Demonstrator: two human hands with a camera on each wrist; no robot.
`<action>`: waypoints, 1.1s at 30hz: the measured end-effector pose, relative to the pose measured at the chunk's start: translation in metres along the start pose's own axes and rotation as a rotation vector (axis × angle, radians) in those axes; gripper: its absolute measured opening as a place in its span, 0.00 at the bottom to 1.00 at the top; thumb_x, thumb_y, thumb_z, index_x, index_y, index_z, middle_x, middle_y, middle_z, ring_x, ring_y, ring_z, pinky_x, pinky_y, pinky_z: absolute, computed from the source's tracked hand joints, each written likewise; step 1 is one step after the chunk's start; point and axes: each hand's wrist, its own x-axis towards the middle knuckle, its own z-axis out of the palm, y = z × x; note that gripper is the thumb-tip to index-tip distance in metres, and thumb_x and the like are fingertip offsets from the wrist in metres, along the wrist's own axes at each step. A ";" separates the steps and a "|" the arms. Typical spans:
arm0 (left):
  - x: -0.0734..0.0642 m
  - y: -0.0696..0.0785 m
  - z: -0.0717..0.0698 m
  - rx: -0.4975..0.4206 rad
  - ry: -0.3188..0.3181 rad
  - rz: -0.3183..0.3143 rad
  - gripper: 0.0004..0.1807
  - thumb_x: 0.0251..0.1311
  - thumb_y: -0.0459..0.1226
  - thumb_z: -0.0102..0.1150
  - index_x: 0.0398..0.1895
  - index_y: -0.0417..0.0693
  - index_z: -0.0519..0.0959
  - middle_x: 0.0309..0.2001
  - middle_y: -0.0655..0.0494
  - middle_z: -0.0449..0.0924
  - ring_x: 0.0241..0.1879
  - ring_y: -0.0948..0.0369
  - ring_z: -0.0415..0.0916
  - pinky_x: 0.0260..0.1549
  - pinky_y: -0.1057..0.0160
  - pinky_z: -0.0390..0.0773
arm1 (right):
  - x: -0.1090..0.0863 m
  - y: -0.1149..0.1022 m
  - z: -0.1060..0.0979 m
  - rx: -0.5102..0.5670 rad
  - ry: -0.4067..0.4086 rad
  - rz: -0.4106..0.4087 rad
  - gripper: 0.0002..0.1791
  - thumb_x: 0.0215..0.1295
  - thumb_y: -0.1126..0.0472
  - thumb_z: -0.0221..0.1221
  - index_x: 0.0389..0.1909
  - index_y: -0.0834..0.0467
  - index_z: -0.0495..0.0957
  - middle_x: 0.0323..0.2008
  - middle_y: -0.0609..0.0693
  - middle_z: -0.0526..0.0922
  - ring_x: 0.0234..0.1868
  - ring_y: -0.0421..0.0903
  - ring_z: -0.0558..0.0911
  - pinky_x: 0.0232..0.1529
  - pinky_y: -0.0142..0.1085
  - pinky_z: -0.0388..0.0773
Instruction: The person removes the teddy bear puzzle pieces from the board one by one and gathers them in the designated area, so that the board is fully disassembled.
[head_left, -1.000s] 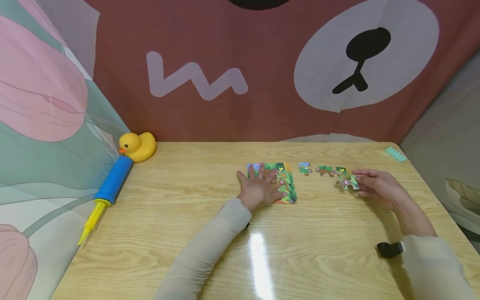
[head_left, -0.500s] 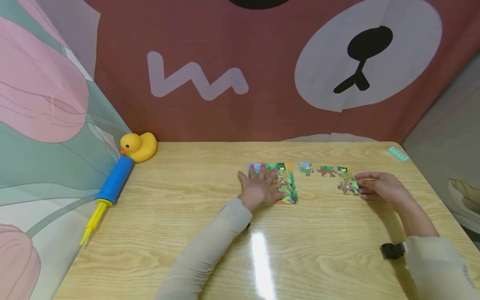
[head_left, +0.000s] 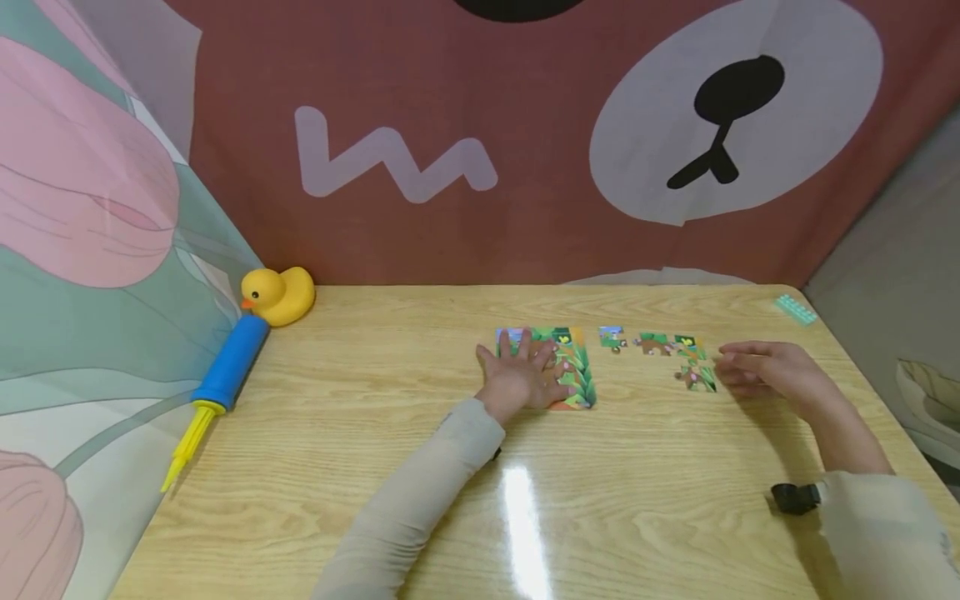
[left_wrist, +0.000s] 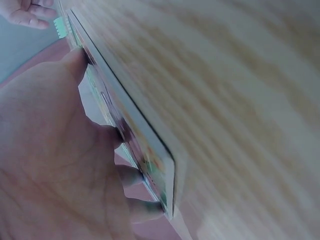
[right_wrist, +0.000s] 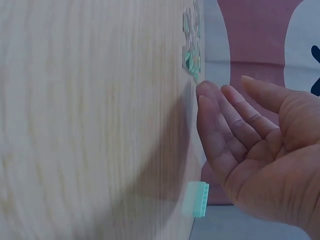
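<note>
With fingers spread, my left hand (head_left: 517, 379) rests on a colourful picture card (head_left: 583, 379) lying flat on the table; in the left wrist view its fingertips touch the card's face (left_wrist: 145, 155). To the card's right lie several jigsaw pieces: one with blue sky (head_left: 612, 337), a brown one (head_left: 654, 343), a corner one with a yellow patch (head_left: 690, 347) and, just below that, a brown and green one (head_left: 697, 378). My right hand (head_left: 772, 373) hovers just right of these pieces, fingers loosely bent and holding nothing.
A yellow rubber duck (head_left: 279, 296) and a blue hand pump (head_left: 231, 358) with a yellow nozzle lie along the table's left edge. A mint toy brick (head_left: 795, 309) sits at the far right corner. Printed cloth (head_left: 450, 233) hangs behind.
My right hand has let go of the brown and green jigsaw piece below the corner one and drawn off to the right. My left hand stays on the card.
</note>
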 end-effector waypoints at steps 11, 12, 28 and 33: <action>-0.001 -0.001 -0.005 0.091 -0.025 0.026 0.36 0.66 0.75 0.26 0.76 0.91 0.41 0.82 0.73 0.26 0.81 0.37 0.29 0.72 0.25 0.40 | 0.010 -0.035 0.033 -0.047 0.004 -0.095 0.35 0.80 0.43 0.47 0.74 0.65 0.63 0.53 0.45 0.85 0.46 0.34 0.86 0.47 0.35 0.86; 0.000 0.000 -0.005 0.088 -0.019 0.027 0.35 0.66 0.75 0.26 0.76 0.91 0.42 0.83 0.72 0.27 0.81 0.37 0.29 0.72 0.26 0.41 | 0.012 -0.039 0.038 -0.051 -0.003 -0.105 0.35 0.80 0.43 0.47 0.74 0.65 0.63 0.57 0.51 0.83 0.47 0.35 0.86 0.47 0.36 0.86; -0.003 -0.021 -0.014 -0.229 0.074 0.063 0.49 0.61 0.76 0.40 0.82 0.77 0.40 0.84 0.53 0.29 0.82 0.43 0.34 0.75 0.31 0.44 | 0.055 -0.095 0.115 0.039 -0.156 -0.175 0.26 0.80 0.56 0.48 0.69 0.67 0.69 0.60 0.69 0.79 0.53 0.53 0.85 0.55 0.43 0.84; -0.006 -0.046 -0.013 -0.245 0.080 0.074 0.54 0.57 0.78 0.44 0.82 0.76 0.37 0.84 0.53 0.26 0.82 0.43 0.29 0.76 0.32 0.41 | 0.062 -0.106 0.135 0.036 -0.190 -0.168 0.26 0.80 0.55 0.50 0.69 0.68 0.69 0.60 0.69 0.79 0.53 0.54 0.84 0.56 0.45 0.84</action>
